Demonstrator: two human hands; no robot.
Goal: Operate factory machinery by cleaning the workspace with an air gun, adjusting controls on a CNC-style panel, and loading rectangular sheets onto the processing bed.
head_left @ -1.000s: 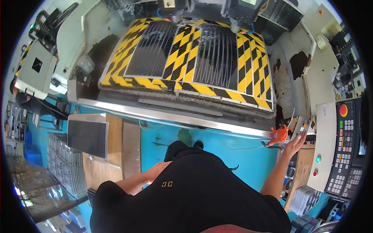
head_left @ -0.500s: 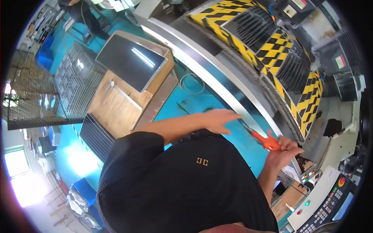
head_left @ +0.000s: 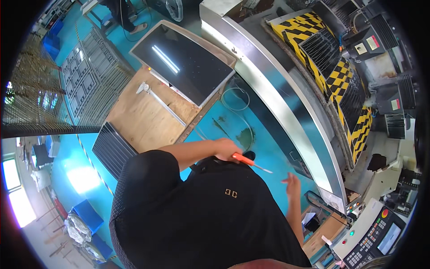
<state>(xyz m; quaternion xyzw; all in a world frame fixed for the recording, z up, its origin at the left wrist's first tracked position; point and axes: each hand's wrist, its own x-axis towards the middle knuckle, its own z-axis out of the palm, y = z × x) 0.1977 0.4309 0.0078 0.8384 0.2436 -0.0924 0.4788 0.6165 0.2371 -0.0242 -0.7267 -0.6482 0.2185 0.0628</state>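
"What changed?"
"Now the left hand (head_left: 226,149) grips the orange tool (head_left: 243,158), near the shirt (head_left: 224,224)."
"And the right hand (head_left: 292,182)?"
"Empty, fingers loosely bent. It looks free, away from the tool."

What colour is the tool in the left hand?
The tool is orange-red, with a thin greyish tip; the head view shows it best.

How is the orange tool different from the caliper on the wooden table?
The orange-handled tool is in the left hand; the caliper lies on the wooden tabletop. The orange-handled tool has a bright orange handle; the caliper is silvery grey. The caliper looks longer than the orange-handled tool's visible part. Both are slim.
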